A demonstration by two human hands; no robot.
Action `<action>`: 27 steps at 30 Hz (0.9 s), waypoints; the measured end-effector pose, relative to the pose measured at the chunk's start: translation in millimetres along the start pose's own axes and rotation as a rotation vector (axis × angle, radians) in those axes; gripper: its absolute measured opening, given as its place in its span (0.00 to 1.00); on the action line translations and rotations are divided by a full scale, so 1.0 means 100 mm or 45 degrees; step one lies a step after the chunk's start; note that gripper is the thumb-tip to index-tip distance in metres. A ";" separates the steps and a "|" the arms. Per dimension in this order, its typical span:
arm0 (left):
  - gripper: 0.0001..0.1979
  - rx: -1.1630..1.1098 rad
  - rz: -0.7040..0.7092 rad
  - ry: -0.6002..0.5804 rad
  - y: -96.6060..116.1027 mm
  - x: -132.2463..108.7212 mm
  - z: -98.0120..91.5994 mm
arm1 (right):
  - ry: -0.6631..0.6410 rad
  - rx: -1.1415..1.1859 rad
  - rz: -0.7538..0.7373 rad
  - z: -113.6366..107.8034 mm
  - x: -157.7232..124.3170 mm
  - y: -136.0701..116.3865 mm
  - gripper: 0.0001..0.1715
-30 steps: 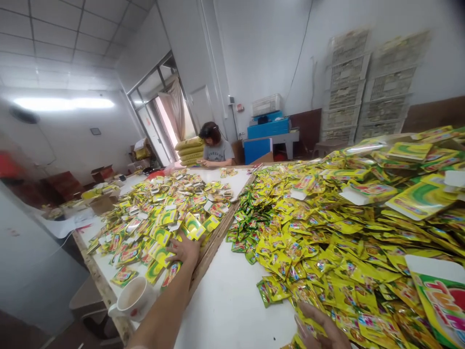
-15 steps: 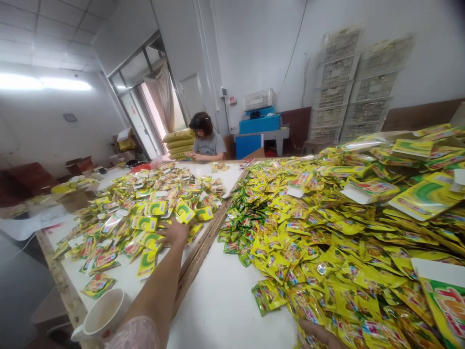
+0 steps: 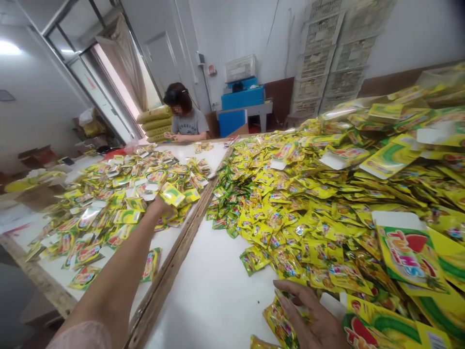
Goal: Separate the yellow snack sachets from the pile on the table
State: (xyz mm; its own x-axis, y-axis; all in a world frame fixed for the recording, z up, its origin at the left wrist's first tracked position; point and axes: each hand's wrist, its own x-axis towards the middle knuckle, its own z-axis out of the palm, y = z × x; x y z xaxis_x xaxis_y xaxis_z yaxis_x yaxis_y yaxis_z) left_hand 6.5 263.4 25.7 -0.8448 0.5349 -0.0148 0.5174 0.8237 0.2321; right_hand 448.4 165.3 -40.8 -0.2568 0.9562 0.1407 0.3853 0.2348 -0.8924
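Observation:
My left hand (image 3: pixel 162 207) reaches into a heap of small flat yellow boxes (image 3: pixel 127 216) on the left tabletop. Its fingers are hidden behind a yellow-green box (image 3: pixel 172 194) at the heap's right side. In the lower right, my right hand (image 3: pixel 314 317) has its thumb and forefinger close together over a shiny yellow sachet (image 3: pixel 278 322), at the near edge of a large sachet pile (image 3: pixel 290 218). The other fingers are out of sight. Beside this hand lies a yellow box with a watermelon print (image 3: pixel 385 322).
A wooden strip (image 3: pixel 174 259) divides the white tabletop (image 3: pixel 207 286). Another box (image 3: pixel 405 252) rests on the right pile, with more boxes heaped behind. Across the table a person (image 3: pixel 189 123) sits near stacked sacks (image 3: pixel 157 121). White crates (image 3: pixel 316 53) stand against the wall.
My left hand, earlier spread flat over the boxes, has its fingers tucked out of view. My right hand has come further into view over the sachets. The camera view has shifted, and the cup has left it.

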 end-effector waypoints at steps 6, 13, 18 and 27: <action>0.34 0.123 0.253 -0.040 0.48 -0.33 -0.12 | 0.071 0.038 0.028 0.03 -0.02 -0.08 0.18; 0.38 0.068 0.703 -0.203 1.15 -1.17 0.61 | 0.044 -0.013 -0.081 0.00 0.02 -0.10 0.16; 0.35 0.046 0.782 -0.239 0.99 -1.68 0.87 | 0.121 -0.103 -0.154 -0.05 0.06 -0.10 0.15; 0.18 -0.142 0.788 0.010 0.77 -2.23 0.53 | 0.214 -0.117 -0.245 -0.06 0.10 -0.11 0.12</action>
State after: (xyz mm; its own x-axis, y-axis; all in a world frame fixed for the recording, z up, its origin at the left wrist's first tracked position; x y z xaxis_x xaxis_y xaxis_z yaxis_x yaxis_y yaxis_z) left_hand 241.9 217.6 -4.6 -0.3943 0.9045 0.1622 0.8940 0.3368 0.2954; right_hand 447.2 173.0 -27.2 -0.1851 0.9062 0.3802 0.4246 0.4227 -0.8007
